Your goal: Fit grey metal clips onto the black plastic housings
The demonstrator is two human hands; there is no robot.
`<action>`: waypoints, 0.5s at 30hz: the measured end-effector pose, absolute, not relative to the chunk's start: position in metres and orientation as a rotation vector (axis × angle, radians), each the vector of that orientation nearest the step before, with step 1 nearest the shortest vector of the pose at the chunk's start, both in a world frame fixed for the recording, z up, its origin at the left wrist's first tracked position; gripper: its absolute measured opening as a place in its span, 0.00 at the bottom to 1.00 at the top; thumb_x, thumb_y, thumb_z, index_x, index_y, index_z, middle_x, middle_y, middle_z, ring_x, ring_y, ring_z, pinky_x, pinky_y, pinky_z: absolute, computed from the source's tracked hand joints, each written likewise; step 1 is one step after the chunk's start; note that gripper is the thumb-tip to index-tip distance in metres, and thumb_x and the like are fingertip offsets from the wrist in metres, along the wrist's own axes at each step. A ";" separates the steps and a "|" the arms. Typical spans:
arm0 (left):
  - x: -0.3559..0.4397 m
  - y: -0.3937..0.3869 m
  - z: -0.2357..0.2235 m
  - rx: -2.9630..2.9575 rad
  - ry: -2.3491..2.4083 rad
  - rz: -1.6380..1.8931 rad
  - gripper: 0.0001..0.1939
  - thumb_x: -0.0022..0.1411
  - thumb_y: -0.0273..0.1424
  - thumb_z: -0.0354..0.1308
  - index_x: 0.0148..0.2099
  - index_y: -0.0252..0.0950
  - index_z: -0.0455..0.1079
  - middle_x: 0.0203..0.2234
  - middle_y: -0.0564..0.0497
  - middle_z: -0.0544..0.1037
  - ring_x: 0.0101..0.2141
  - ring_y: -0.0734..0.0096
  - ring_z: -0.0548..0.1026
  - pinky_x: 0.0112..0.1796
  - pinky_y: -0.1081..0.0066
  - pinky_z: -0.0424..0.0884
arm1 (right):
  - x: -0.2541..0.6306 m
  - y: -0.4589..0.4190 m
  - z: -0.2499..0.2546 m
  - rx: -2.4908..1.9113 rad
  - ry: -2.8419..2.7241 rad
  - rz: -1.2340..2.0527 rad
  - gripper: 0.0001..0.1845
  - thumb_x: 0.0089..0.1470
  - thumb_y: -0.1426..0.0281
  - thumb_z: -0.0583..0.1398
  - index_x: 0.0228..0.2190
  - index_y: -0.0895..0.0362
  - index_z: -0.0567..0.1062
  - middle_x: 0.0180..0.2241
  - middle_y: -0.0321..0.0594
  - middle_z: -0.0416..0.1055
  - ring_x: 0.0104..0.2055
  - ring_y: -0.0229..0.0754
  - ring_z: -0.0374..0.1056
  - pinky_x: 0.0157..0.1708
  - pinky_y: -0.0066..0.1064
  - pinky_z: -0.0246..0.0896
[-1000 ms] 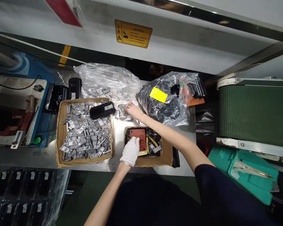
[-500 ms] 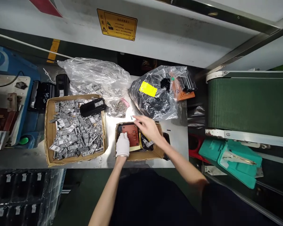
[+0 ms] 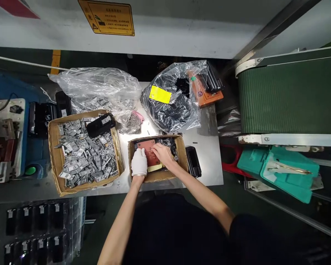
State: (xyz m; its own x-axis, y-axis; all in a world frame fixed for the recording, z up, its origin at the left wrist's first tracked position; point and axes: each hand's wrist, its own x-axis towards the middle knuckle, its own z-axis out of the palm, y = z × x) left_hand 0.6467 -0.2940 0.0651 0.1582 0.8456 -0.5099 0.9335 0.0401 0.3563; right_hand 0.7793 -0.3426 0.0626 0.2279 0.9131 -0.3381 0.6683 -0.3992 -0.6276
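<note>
A small cardboard box (image 3: pixel 183 154) holds a reddish-brown fixture block (image 3: pixel 152 157) with small holes and a raised, slotted middle. My left hand (image 3: pixel 139 163), in a white glove, grips the block's left edge with its fingers drawn together. Over the block's middle, my bare right hand (image 3: pixel 163 154) is closed in a pinch at the raised part; whatever lies between its fingertips is too small to make out. Grey clip-like parts (image 3: pixel 168 141) fill the box behind and beside the right hand. A pale yellow piece (image 3: pixel 154 168) shows below the block.
Left stands a larger carton (image 3: pixel 55 158) of grey metal-like clips, a black case (image 3: pixel 100 125) on top. Behind are a bag of small pins (image 3: pixel 131 122), a bag of black parts (image 3: pixel 172 106) and an orange fixture (image 3: pixel 206 94). A black case (image 3: pixel 193 162) lies right of the small box.
My right hand has come down from the table behind the box onto the fixture block, its fingers now pinched. My left hand stays at the block's left edge. The whole view has shifted.
</note>
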 end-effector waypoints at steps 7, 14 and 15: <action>0.650 -0.292 0.066 1.784 1.711 -0.227 0.13 0.76 0.33 0.48 0.46 0.30 0.71 0.41 0.43 0.78 0.42 0.60 0.78 0.47 0.58 0.73 | 0.776 -0.344 0.056 -2.129 -1.658 0.992 0.11 0.67 0.74 0.56 0.39 0.55 0.79 0.43 0.43 0.75 0.43 0.43 0.71 0.34 0.29 0.55; 0.647 -0.283 0.054 1.595 1.687 -0.063 0.09 0.72 0.31 0.54 0.38 0.32 0.70 0.35 0.49 0.76 0.36 0.66 0.75 0.44 0.62 0.72 | 0.778 -0.341 0.043 -2.074 -1.542 1.007 0.11 0.64 0.75 0.59 0.37 0.54 0.83 0.41 0.42 0.76 0.40 0.43 0.72 0.36 0.31 0.62; 0.646 -0.283 0.052 1.546 1.683 -0.024 0.10 0.72 0.31 0.55 0.36 0.33 0.69 0.32 0.50 0.75 0.34 0.68 0.74 0.42 0.63 0.72 | 0.780 -0.342 0.040 -2.059 -1.502 1.010 0.11 0.64 0.75 0.60 0.36 0.53 0.83 0.41 0.41 0.77 0.39 0.43 0.73 0.38 0.31 0.63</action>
State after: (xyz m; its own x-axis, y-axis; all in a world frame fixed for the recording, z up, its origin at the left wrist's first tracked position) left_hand 0.6457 -0.2829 0.0516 0.1019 0.8170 -0.5675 0.8326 0.2421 0.4981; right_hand 0.7802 -0.3420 0.0401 0.1625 0.9341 -0.3178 0.6469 -0.3441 -0.6806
